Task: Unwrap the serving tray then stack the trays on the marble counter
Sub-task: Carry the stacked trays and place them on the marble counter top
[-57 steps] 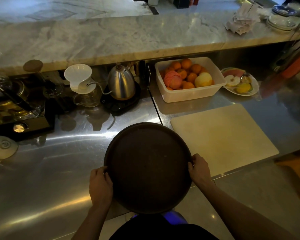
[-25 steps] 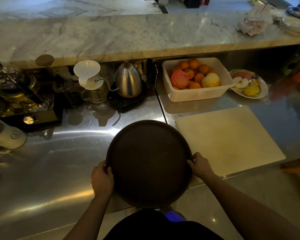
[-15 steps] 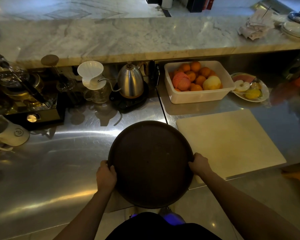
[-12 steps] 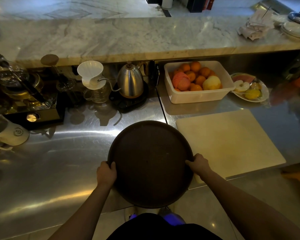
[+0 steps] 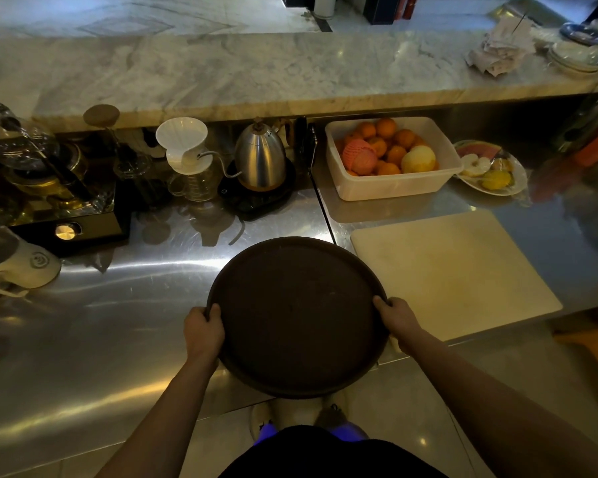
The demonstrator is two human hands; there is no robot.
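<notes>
- Head view, nearest: round dark tray (image 5: 297,315) held level over the near edge of the steel worktop (image 5: 94,322), partly past it.
- Left hand (image 5: 202,331) clenched on the tray's left rim; right hand (image 5: 396,320) clenched on its right rim.
- Just right of the tray: pale cutting board (image 5: 453,270) lying flat.
- Farther back: steel kettle (image 5: 260,158), white dripper (image 5: 183,141), tub of oranges (image 5: 390,160), fruit plate (image 5: 491,167).
- Farthest: raised marble counter (image 5: 256,70), well apart from the tray.
</notes>
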